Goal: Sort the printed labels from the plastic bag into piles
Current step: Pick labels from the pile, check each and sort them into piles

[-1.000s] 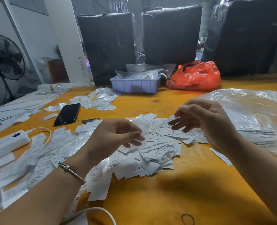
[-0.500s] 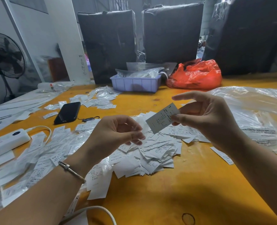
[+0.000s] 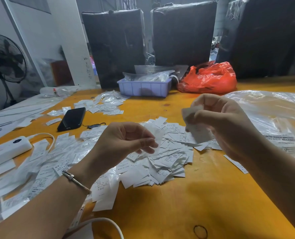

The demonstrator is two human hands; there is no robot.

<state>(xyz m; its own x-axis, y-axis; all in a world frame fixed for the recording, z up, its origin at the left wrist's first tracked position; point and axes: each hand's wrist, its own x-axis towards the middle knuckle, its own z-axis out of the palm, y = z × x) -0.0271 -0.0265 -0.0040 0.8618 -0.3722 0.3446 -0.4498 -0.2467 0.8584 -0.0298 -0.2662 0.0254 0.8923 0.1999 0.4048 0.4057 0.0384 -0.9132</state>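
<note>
Both hands hover over the yellow counter (image 3: 203,195): the left hand (image 3: 124,142) has its fingers curled round a small white label (image 3: 156,135), and the right hand (image 3: 221,123) pinches a blurred white label (image 3: 196,125) just right of it. Beneath them a heap of printed labels (image 3: 167,163) lies in the middle of the counter, with more labels (image 3: 39,163) spread to the near left and a smaller pile (image 3: 105,104) farther back. The clear plastic bag (image 3: 272,118) lies at the right; a black phone (image 3: 72,118) lies far left.
</note>
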